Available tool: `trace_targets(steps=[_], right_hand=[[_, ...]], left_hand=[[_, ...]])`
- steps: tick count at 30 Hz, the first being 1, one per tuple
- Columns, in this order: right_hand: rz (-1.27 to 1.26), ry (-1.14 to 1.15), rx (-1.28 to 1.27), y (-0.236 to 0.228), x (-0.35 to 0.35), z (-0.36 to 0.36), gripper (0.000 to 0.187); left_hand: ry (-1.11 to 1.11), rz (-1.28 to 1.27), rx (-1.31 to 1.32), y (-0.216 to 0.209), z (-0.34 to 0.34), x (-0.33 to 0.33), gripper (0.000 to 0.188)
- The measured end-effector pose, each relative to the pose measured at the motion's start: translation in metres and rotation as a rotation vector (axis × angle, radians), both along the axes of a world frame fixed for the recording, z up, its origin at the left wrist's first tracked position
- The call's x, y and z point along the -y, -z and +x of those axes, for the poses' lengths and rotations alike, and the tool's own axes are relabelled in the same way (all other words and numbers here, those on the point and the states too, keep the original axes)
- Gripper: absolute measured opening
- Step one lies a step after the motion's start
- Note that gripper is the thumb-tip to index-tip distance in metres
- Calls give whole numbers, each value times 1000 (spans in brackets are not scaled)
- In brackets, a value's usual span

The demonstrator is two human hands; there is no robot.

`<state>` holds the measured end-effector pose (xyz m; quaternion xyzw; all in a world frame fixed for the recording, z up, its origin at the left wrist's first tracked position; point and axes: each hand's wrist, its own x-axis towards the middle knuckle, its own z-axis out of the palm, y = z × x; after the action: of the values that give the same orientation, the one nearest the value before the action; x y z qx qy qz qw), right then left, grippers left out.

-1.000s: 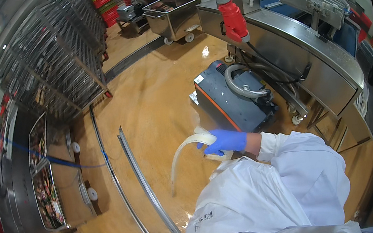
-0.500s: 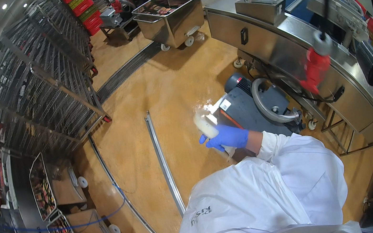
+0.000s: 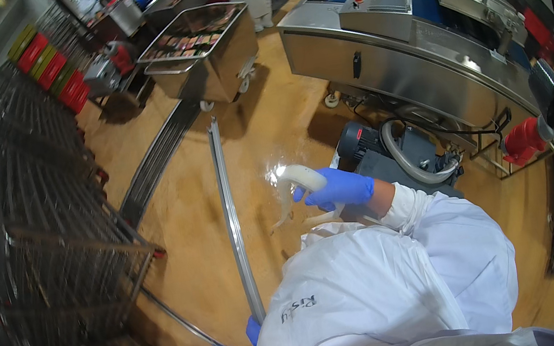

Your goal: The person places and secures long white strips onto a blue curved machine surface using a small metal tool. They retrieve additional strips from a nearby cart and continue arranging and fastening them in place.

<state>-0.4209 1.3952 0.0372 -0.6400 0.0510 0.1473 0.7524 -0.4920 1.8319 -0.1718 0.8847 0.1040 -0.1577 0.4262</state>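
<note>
My right hand (image 3: 342, 187), in a blue glove, is closed around a whitish, soft-looking bent bundle (image 3: 305, 176). A thin pale end of it hangs down to the left, and what it is exactly does not show. Beneath that hand lies the orange-tan floor (image 3: 186, 186). Only a small bit of my left hand (image 3: 252, 330), also blue-gloved, peeks out beside the white apron (image 3: 358, 282). Its fingers are hidden. To the right of my right hand stands a grey motor unit (image 3: 403, 154) with a curved hose (image 3: 400, 154).
Ahead stands a wheeled steel tub (image 3: 218, 67) holding dark packs. Tall steel racks (image 3: 41, 222) line the left. A long steel machine (image 3: 409, 53) with a blue belt is at right, near a red hanging connector (image 3: 526, 141). A metal rail (image 3: 227, 202) runs along the floor.
My view has shifted forward, and the steel tub appears farther left. The bundle in my right hand now droops at one end. Part of my left hand has come into view.
</note>
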Motion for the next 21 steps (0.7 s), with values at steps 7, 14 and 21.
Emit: trace_targets(steps=[7,14,21], right_hand=[[26,68,-45,19,46,142,24],[61,134,-48,18,113,318,24],[-12,288,-21,3,197,470,27]], left_hand=[[193,10,27,-13,230,77,34],[315,-31,-74,-8,418,157,38],[399,-76,-40,-49,592,267,37]])
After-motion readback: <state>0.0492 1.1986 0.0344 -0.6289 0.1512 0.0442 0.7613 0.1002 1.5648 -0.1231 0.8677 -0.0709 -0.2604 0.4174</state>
